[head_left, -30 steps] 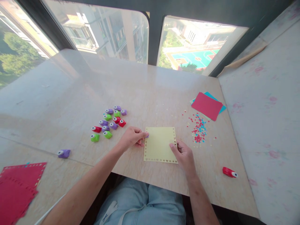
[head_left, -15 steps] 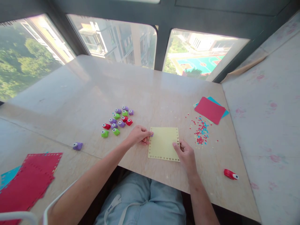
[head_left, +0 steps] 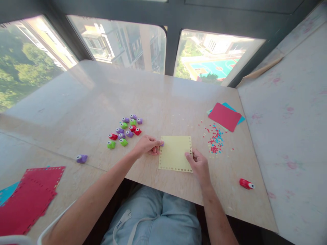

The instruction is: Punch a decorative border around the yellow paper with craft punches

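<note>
A pale yellow sheet (head_left: 175,153) with small punched holes along its edges lies between my hands. At its upper left edge my left hand (head_left: 149,145) is closed on a small purple punch (head_left: 161,144), mostly hidden by the fingers. My right hand (head_left: 199,164) pinches the sheet's right edge, thumb on top. Left of my left hand stands a group of small purple, green and red punches (head_left: 123,142). To the right of the sheet is a scatter of red, blue and pale paper bits (head_left: 216,140).
Red card (head_left: 224,117) lies over blue and pale sheets at the right. A red punch (head_left: 246,184) sits near the right front edge. At the left are a purple punch (head_left: 81,158) and hole-edged red sheets (head_left: 30,200) over blue. Windows and a papered wall border the table.
The whole view has shifted slightly, so things appear a little further left. Both hands keep the same hold on the sheet and punch.
</note>
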`<state>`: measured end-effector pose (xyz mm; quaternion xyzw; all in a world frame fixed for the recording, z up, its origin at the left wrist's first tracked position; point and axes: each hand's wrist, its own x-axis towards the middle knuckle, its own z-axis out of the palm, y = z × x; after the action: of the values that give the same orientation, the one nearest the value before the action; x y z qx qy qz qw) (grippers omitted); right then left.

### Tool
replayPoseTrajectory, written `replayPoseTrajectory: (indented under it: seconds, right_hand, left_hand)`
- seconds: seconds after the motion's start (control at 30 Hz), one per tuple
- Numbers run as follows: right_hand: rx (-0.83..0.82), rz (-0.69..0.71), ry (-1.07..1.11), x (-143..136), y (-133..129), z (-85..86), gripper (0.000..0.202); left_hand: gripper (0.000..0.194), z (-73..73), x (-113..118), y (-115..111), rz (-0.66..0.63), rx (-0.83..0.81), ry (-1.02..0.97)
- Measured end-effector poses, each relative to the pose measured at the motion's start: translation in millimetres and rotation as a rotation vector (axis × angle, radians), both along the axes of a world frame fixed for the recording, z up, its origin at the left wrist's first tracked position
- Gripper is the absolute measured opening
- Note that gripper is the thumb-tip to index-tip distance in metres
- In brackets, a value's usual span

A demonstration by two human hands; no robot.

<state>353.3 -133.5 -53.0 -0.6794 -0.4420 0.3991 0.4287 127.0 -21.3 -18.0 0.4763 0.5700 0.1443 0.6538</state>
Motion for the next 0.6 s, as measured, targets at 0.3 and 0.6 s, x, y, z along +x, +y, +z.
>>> replayPoseTrajectory:
  seconds: [0.3, 0.6]
  right_hand:
    - [0.024, -0.106, 0.154, 1.1, -1.3, -3.6, 0.035]
    - [0.07, -0.109, 0.005, -0.3, -0.3, -7.9, 0.027]
  left_hand:
    - [0.041, 3.0, 5.7, -2.0, 0.055, 0.03, 0.137]
    - [0.044, -2.0, 8.0, -3.9, 0.085, 0.092, 0.224]
